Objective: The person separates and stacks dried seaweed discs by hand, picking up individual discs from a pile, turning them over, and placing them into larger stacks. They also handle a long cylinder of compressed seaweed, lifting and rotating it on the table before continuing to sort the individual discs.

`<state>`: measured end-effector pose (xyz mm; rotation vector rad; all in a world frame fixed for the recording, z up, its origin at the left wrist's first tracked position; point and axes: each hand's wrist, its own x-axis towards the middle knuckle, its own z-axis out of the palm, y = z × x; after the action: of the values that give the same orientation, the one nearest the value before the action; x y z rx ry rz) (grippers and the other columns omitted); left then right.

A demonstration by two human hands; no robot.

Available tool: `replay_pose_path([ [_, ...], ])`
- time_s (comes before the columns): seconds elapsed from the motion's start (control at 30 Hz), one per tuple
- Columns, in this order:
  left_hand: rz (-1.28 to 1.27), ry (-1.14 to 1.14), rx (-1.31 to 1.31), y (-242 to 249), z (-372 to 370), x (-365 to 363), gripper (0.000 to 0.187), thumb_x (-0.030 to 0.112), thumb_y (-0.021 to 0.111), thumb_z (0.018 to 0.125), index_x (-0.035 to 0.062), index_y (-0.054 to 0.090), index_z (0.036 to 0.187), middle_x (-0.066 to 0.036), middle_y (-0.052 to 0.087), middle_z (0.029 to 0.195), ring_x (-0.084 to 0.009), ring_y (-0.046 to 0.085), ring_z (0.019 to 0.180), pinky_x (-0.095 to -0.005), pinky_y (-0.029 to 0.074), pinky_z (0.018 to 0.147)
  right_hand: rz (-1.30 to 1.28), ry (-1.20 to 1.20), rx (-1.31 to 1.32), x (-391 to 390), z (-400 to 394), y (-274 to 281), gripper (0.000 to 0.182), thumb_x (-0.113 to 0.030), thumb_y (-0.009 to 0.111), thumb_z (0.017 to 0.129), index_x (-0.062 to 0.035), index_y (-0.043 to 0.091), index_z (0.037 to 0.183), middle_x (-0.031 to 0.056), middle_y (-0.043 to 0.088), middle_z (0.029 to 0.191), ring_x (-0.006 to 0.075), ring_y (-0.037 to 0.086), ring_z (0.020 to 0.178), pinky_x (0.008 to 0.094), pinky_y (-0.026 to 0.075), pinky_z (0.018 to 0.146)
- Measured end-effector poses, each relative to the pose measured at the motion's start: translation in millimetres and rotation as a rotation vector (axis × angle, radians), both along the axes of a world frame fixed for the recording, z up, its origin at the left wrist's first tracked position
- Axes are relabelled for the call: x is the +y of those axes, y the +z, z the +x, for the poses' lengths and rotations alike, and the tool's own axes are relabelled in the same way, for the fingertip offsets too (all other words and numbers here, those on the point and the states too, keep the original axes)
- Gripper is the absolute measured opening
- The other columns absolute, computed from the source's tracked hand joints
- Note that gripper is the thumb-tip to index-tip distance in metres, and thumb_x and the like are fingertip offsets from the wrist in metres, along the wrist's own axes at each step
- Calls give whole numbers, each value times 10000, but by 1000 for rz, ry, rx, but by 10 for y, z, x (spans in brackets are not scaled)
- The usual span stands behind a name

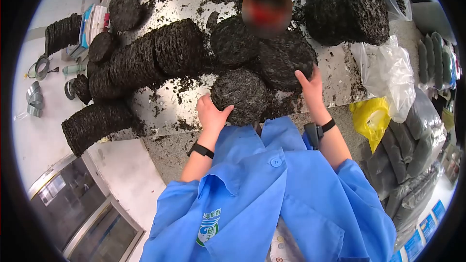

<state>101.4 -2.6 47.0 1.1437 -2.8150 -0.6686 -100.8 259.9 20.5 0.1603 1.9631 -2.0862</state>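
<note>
My left hand (pixel 213 114) grips the left edge of a round, dark, flaky disc (pixel 239 95) near the table's front edge. Its thumb lies on the disc's top, and the other fingers are partly hidden. My right hand (pixel 312 87) holds the right edge of another dark disc (pixel 286 61), thumb on top and fingers at the rim. That disc lies behind and to the right of the first one, and the two touch or overlap. A further disc (pixel 234 41) rests behind them. A blurred round container (pixel 268 5), reddish inside, stands at the back.
Rows of stacked dark discs (pixel 179 47) extend left, with a curved stack (pixel 97 123) at the front left. A thick stack (pixel 347 12) lies at the back right. Dark crumbs litter the metal table (pixel 158 104). Clear plastic bags (pixel 393 75) and a yellow bag (pixel 371 119) sit right.
</note>
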Motion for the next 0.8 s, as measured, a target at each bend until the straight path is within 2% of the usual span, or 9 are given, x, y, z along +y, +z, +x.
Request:
replay_pose_path([
  [0.07,40,-32,-121,-3,-40,26,832,369,908,672,-40,533,1292,-211,555,1256,-400,509,1206,-471,432,1050,790,38,305,149,100,34,885,-195,883,732,20,422,1456,245,420,1510,346,428,1392,441,369,1140],
  [0.2,104,16,-19,2,-92,90,741,268,927,634,-12,553,1210,-195,563,1220,-360,541,1146,-452,468,967,682,1041,653,-390,657,410,1101,-302,924,580,-71,387,1513,182,355,1578,398,304,1475,533,237,1223],
  [0.27,186,39,-18,33,-159,102,614,232,891,727,-11,550,1176,-178,585,1163,-313,571,1072,-420,476,931,746,1102,766,-546,896,306,1087,-321,925,580,-83,408,1506,187,329,1597,395,253,1504,546,209,1232],
  [0.33,946,325,421,-101,-103,9,493,193,802,861,-7,547,1232,-154,607,1126,-272,587,1052,-374,467,946,721,1086,726,-522,813,314,1083,-329,921,586,-84,409,1507,188,322,1604,389,254,1507,540,213,1231],
  [0.4,1190,425,581,-82,-13,-83,420,166,710,950,10,539,1300,-135,621,1118,-243,595,1064,-348,453,968,682,1067,668,-518,792,324,1078,-337,918,592,-85,410,1509,189,316,1610,383,255,1509,534,217,1231],
  [0.5,294,-124,308,-279,50,-182,615,200,794,844,11,515,1359,-171,591,1217,-334,556,1165,-403,431,1036,244,928,508,-363,542,265,864,-213,852,696,-52,479,1459,192,428,1549,379,364,1462,478,282,1215],
  [0.63,36,-6,5,-197,-98,70,962,306,934,641,-58,440,1382,-246,459,1367,-414,449,1264,-490,379,1080,287,387,-205,-171,214,561,251,-87,639,957,1,668,1190,107,689,1222,150,629,1082,306,499,941],
  [0.73,-17,7,-44,-128,-181,94,981,337,944,622,-50,448,1374,-243,472,1347,-411,459,1252,-502,384,1074,106,146,-5,59,-116,286,582,-204,792,878,53,524,1326,162,607,1324,246,602,1152,357,498,961],
  [0.8,-127,24,-45,-113,-245,83,1004,364,951,601,-46,453,1370,-231,482,1319,-406,478,1229,-491,412,1051,912,122,334,181,-25,331,815,-228,875,743,18,466,1404,213,518,1415,355,499,1309,420,443,1074],
])
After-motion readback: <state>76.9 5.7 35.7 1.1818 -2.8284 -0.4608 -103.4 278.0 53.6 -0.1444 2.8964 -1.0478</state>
